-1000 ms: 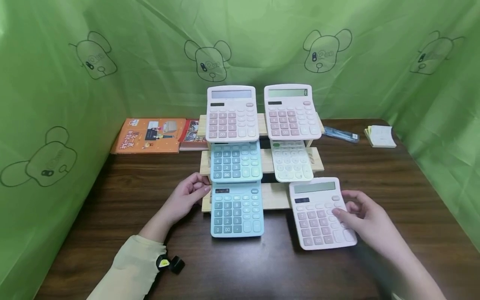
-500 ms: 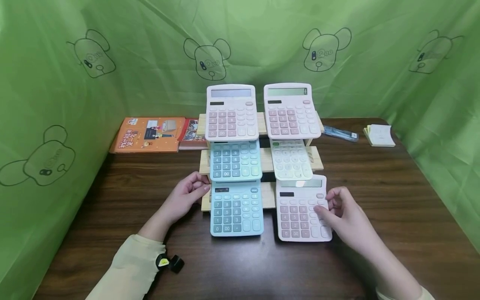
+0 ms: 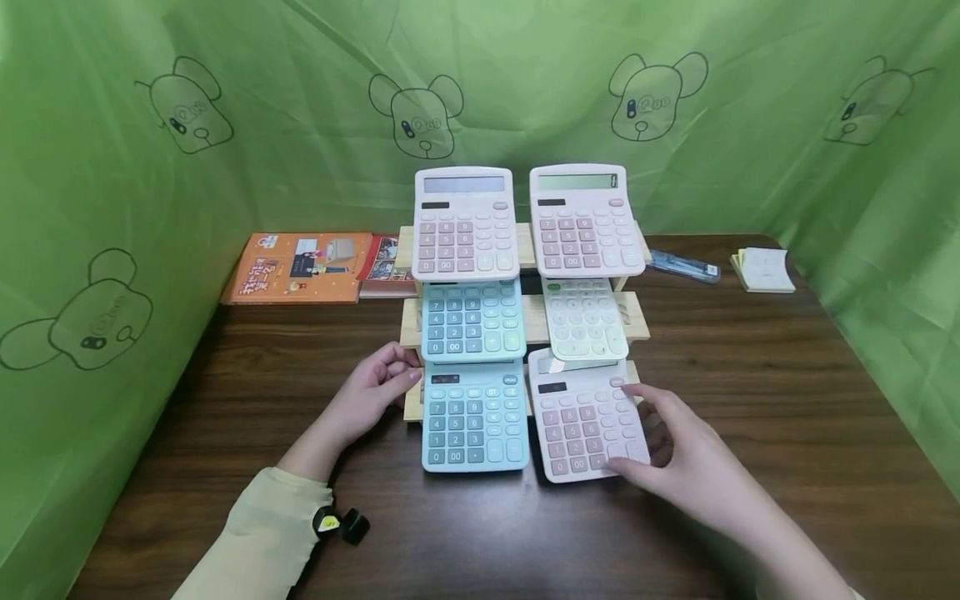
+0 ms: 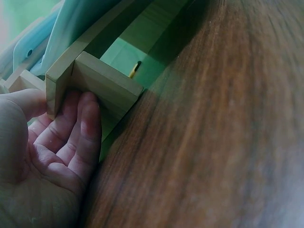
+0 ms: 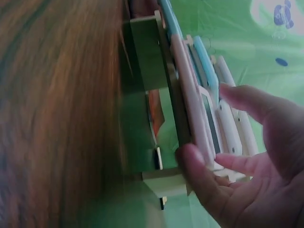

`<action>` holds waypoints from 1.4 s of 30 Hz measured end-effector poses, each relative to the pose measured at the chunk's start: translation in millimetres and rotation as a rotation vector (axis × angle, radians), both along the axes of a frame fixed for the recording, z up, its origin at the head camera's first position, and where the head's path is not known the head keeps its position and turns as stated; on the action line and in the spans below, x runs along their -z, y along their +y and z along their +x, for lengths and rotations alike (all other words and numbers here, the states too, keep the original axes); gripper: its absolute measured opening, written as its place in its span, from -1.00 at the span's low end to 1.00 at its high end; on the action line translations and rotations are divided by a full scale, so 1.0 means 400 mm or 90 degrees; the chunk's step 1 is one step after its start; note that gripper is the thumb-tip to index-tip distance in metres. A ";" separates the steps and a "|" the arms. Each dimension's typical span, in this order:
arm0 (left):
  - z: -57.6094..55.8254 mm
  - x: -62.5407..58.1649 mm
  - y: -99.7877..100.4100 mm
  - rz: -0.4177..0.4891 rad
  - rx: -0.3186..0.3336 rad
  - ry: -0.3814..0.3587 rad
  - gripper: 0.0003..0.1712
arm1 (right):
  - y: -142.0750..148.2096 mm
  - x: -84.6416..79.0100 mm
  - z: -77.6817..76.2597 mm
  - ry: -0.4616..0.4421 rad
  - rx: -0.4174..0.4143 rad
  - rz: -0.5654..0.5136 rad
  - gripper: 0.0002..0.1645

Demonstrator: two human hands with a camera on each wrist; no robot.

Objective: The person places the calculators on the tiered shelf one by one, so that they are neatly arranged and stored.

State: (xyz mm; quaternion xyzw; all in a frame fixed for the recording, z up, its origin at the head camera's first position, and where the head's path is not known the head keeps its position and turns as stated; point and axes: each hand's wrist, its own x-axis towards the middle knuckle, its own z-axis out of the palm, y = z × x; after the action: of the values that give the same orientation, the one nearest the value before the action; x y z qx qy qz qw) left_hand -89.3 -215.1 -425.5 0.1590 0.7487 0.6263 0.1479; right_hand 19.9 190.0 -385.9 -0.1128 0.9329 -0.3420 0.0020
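My left hand (image 3: 367, 388) grips the left end of a tiered wooden rack (image 3: 538, 320); in the left wrist view the thumb lies on one side of its end board (image 4: 59, 88) and the fingers curl behind it. A pink calculator (image 3: 588, 421) leans on the lowest tier at right, turned slightly askew. My right hand (image 3: 693, 450) holds it by its right edge, thumb at the lower corner and index finger higher up. Seen from the right wrist, fingertips straddle the pink calculator's edge (image 5: 190, 95). Left of it stands a blue calculator (image 3: 475, 429), with a narrow gap between them.
Above are another blue calculator (image 3: 472, 321), a pale green one (image 3: 585, 321) and two pink ones on the top tier. An orange book (image 3: 300, 267) lies behind left. A blue packet (image 3: 684, 267) and a paper pad (image 3: 763, 271) lie behind right. Green cloth encloses the table.
My right hand has brought the pink calculator leftward onto the lowest tier beneath the pale green one, and its lower end has swung slightly right. The left hand has stayed on the rack.
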 end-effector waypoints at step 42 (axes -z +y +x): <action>0.007 -0.007 0.002 -0.017 0.000 0.000 -0.83 | 0.002 0.028 0.001 -0.268 0.022 -0.436 -0.09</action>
State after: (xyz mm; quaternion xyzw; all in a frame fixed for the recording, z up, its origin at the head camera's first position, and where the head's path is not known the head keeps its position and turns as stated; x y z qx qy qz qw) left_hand -86.5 -214.2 -422.7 0.1568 0.7569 0.6165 0.1502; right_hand 20.1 190.6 -397.0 -0.0182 0.7458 -0.6489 0.1497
